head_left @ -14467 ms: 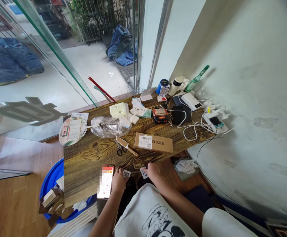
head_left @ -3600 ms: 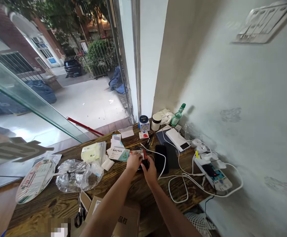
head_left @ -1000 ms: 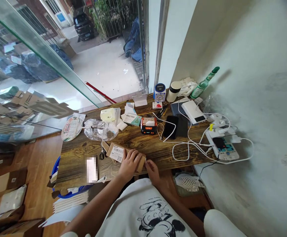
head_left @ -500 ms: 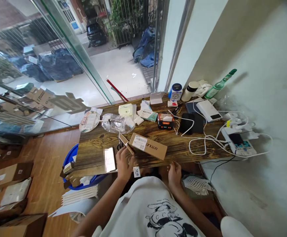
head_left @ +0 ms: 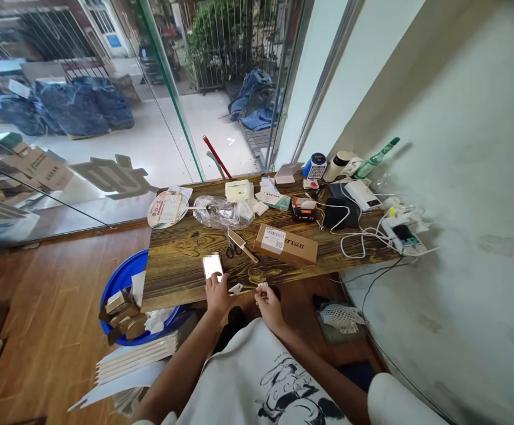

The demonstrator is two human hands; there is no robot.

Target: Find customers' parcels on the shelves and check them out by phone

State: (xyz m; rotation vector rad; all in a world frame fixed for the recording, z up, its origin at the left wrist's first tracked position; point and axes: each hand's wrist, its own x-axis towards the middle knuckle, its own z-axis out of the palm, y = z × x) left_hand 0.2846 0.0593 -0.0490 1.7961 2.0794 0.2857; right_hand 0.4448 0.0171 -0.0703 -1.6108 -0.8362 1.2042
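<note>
My left hand (head_left: 216,293) reaches over the lower end of a phone (head_left: 213,265) with a bright screen, fingers apart, touching or just above it. A small white piece (head_left: 235,288), perhaps paper, lies at the table's front edge beside that hand. At the same edge, my right hand (head_left: 269,307) pinches a small whitish thing (head_left: 262,285), too small to name. Beyond the hands lie a knife (head_left: 243,245) with a pale blade and tan handle and a pair of dark-handled scissors (head_left: 232,250). To their right is a long cardboard box (head_left: 298,247) bearing a white label.
Along the back of the wooden table (head_left: 172,277) are a round fan (head_left: 168,208), clear plastic wrap (head_left: 223,213), a tissue pack (head_left: 239,190) and a black-and-orange device (head_left: 304,209). White cables (head_left: 353,245) cross the right side. A blue bin (head_left: 121,274) stands at the left.
My left hand has moved off the knife to the phone's lower end. My right hand has moved left along the table edge and now pinches something small. The view has shifted.
</note>
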